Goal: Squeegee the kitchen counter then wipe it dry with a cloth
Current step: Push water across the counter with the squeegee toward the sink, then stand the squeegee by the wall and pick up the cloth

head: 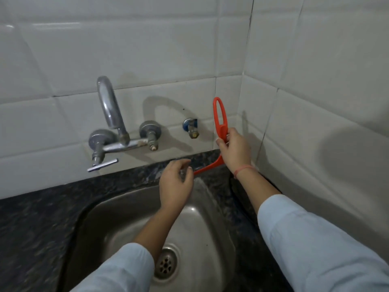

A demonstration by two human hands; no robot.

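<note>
Squeegee (220,129) is gripped upright by right hand (233,148), blade set on narrow tabletop (31,228) strip behind sink (117,218). Left hand (175,186) is held loosely curled, empty. Water could be missed if blade is tilted.

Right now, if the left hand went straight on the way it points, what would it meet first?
The left hand would likely meet the counter strip behind the sink, then the tiled wall; depth is unclear.
</note>
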